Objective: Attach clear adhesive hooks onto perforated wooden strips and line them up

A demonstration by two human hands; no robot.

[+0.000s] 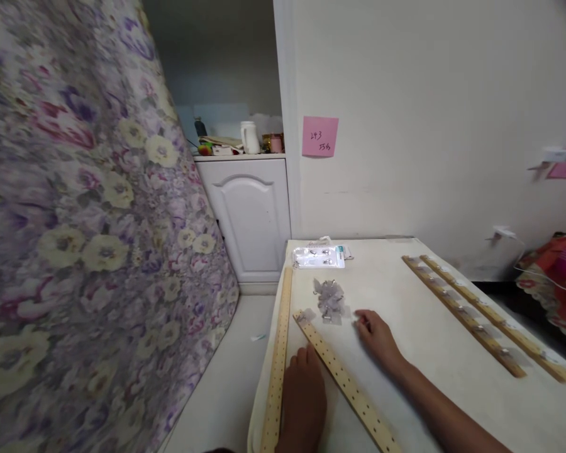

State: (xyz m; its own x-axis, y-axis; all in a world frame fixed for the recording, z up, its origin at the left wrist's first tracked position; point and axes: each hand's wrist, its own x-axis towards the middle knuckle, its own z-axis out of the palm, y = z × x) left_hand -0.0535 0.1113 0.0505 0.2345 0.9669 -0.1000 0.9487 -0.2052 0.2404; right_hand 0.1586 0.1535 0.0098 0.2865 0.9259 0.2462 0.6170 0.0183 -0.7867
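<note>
My left hand [304,393] lies between two pale wooden strips with rows of holes, its knuckles up and its fingertips hidden from me. It is close beside the edge of the slanting wooden strip [342,377]; whether it grips it is unclear. The other wooden strip [279,358] runs along the table's left edge. My right hand [377,340] is low over the table with thumb and forefinger brought together; anything between them is too small to make out. Left of it lies a pile of small metal hooks with clear backings [329,301]. One clear-backed hook [306,316] sits at the slanting strip's far end.
A clear blister pack with metal pieces [318,257] lies at the back of the white table [382,277]. Two wooden strips bearing hooks [462,311] lie at the right. A floral curtain [99,239] hangs at the left, near a white cabinet [248,214].
</note>
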